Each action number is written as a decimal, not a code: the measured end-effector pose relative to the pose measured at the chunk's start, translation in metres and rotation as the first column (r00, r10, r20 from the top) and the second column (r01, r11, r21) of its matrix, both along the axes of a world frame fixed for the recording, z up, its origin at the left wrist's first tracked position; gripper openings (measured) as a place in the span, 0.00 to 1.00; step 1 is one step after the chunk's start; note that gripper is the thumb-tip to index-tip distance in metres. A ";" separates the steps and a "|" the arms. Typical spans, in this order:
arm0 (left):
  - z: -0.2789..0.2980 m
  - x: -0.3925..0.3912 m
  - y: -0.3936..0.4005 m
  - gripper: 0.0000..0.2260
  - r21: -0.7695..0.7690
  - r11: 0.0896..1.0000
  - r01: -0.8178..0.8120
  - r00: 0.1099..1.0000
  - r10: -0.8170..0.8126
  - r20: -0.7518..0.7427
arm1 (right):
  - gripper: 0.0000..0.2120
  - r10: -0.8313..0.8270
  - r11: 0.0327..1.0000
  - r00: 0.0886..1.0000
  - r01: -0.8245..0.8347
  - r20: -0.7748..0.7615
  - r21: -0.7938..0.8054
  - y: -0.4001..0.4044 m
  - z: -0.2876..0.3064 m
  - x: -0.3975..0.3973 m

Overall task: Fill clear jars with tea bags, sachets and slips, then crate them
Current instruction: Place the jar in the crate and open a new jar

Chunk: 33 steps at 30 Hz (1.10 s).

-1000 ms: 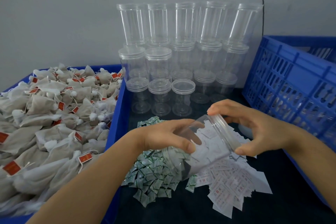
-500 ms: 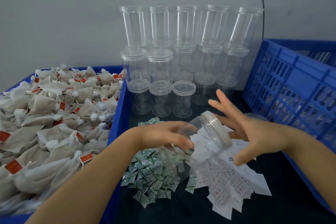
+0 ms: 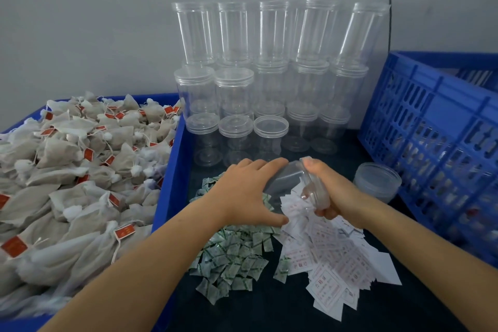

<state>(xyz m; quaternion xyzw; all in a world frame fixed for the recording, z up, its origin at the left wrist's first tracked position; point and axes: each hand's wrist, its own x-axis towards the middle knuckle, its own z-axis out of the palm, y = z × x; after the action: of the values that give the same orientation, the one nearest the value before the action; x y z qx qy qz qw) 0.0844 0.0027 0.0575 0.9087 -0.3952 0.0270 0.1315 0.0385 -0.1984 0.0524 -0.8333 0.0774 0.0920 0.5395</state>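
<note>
Here, head view:
Left hand (image 3: 246, 191): reaching forward, palm down, fingers curling over the body of a clear jar (image 3: 285, 183) and gripping it.
Right hand (image 3: 334, 197): curling around the jar's mouth end, fingers pinching its rim.
Jar: lying tilted on its side between both hands, above the white slips (image 3: 336, 259).
Sachets (image 3: 231, 256): lying heaped beneath the left wrist.
Lid (image 3: 377, 179): sitting just right of the right hand, beside the blue crate (image 3: 431, 121).

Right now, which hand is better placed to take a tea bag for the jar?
Left. The left hand is next to the tea bags; the right hand, curled at the mouth of the jar, could hold it.
</note>
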 end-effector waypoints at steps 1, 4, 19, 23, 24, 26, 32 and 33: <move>0.001 0.000 0.000 0.43 -0.025 1.000 0.009 0.999 -0.010 -0.043 | 0.24 0.012 1.000 0.998 -0.012 0.054 0.005 -0.002 0.000 -0.001; 0.002 0.001 -0.001 0.42 -0.107 0.994 0.029 0.986 -0.047 -0.162 | 0.22 0.065 0.998 0.986 -0.067 0.155 0.013 -0.007 0.002 -0.003; 0.020 -0.003 -0.004 0.24 -0.345 0.938 0.036 0.602 -0.296 -0.741 | 0.29 0.345 0.935 0.847 -0.350 0.405 -0.062 -0.034 0.005 -0.009; 0.022 -0.003 -0.002 0.30 -0.335 0.942 0.016 0.486 -0.300 -0.821 | 0.31 0.369 0.912 0.795 -0.409 0.481 -0.023 -0.036 0.004 -0.009; 0.023 -0.004 -0.001 0.30 -0.310 0.951 0.019 0.465 -0.283 -0.839 | 0.31 0.368 0.909 0.784 -0.416 0.500 -0.017 -0.034 0.003 -0.010; 0.025 -0.005 0.001 0.30 -0.300 0.954 0.005 0.433 -0.273 -0.859 | 0.30 0.367 0.913 0.773 -0.407 0.518 -0.041 -0.033 0.003 -0.010; 0.031 -0.021 -0.011 0.47 -0.066 0.995 -0.070 0.997 0.067 -0.043 | 0.18 0.004 0.982 0.958 -0.057 0.287 0.179 -0.030 0.005 0.001; 0.026 -0.030 -0.019 0.53 0.043 0.994 -0.104 0.978 0.094 0.186 | 0.21 -0.032 0.979 0.972 -0.016 0.231 0.204 -0.026 0.004 0.003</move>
<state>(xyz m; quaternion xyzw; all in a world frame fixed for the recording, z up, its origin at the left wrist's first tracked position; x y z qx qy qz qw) 0.0547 -0.0161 0.0836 0.9240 -0.3606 0.1070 0.0692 0.0411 -0.2242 0.0562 -0.7781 0.0069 -0.0012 0.6281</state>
